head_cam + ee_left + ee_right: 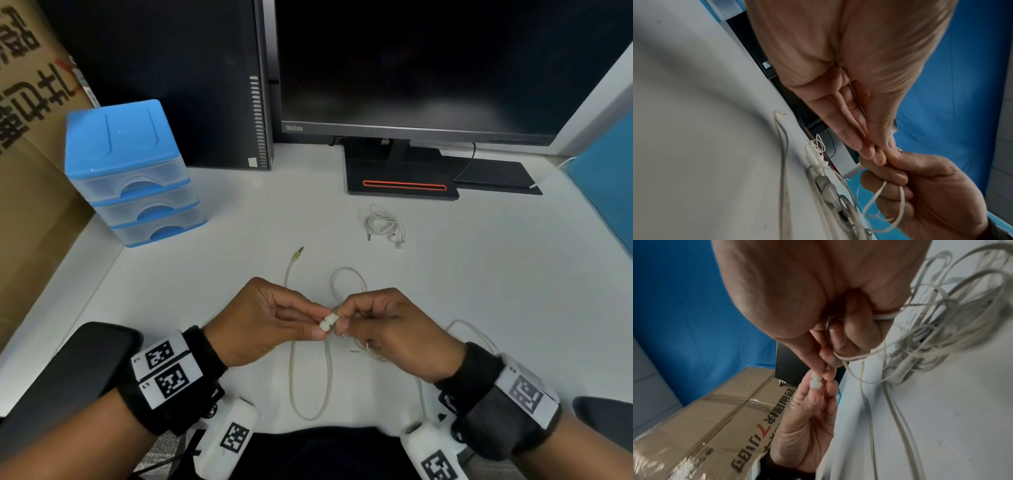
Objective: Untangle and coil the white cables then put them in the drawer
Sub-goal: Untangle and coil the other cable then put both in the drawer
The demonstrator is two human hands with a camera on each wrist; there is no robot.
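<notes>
Over the near middle of the white desk [496,291], both hands meet at a pair of white earbuds [329,322]. My left hand [319,324] pinches the earbuds [815,382] between thumb and fingertips. My right hand [342,323] pinches the thin earphone cable right behind them, with loose loops [900,203] hanging from its curled fingers. A tangle of white cable [931,337] lies on the desk under the right hand. A thicker white cable [310,377] loops toward me, and its plug [298,254] lies further back. A blue drawer unit [133,171] stands at the left, all three drawers closed.
A separate coiled white earphone set [383,224] lies in front of the monitor stand [400,185]. A black computer tower [205,85] and a monitor [428,68] stand at the back. A cardboard box [30,137] stands at the left, beside the desk edge.
</notes>
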